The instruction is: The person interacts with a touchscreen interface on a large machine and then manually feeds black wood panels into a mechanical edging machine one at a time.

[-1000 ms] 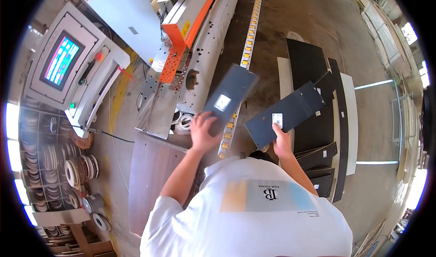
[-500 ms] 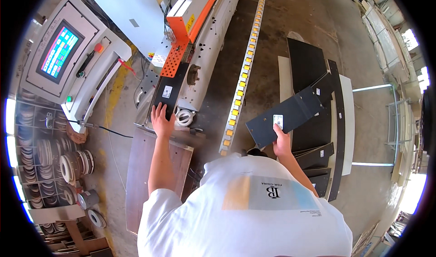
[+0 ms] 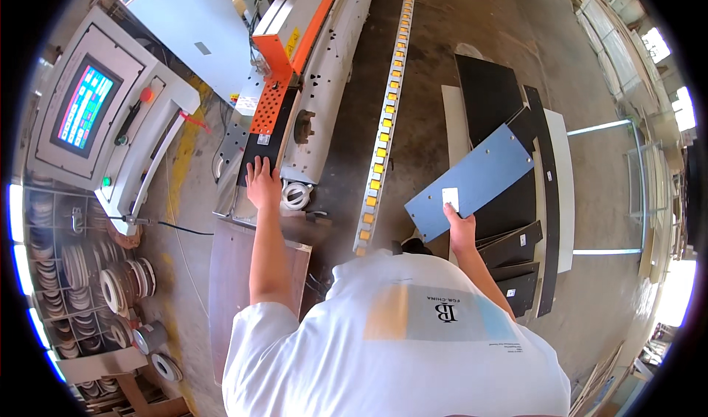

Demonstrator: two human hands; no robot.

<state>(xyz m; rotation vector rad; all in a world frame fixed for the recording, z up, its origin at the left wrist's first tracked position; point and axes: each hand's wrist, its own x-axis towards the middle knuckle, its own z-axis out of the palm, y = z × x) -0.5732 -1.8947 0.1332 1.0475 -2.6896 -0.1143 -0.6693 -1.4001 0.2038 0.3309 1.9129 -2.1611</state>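
Note:
My left hand (image 3: pixel 263 184) lies with fingers spread on a black panel (image 3: pixel 253 157) at the machine's infeed end. That panel's far part runs beneath an orange perforated guard (image 3: pixel 270 107), and its white label sits right at the guard's edge. My right hand (image 3: pixel 462 230) grips the near edge of a second panel (image 3: pixel 483 168), thumb beside its white label. This one is tilted so that light makes it look blue, and small round holes show near its ends. It is held over a stack of dark panels (image 3: pixel 487 92) on the right.
A control console (image 3: pixel 92 100) with a lit screen stands at left. Beside the machine runs a rail with yellow rollers (image 3: pixel 380 159). A brown board (image 3: pixel 243 269) lies by my left arm. Rolls of edge banding (image 3: pixel 129 273) fill a rack at lower left.
The panel under my left hand has slid forward, its label now reaching the guard. My right hand has tilted the other panel, which went from dark to shiny blue.

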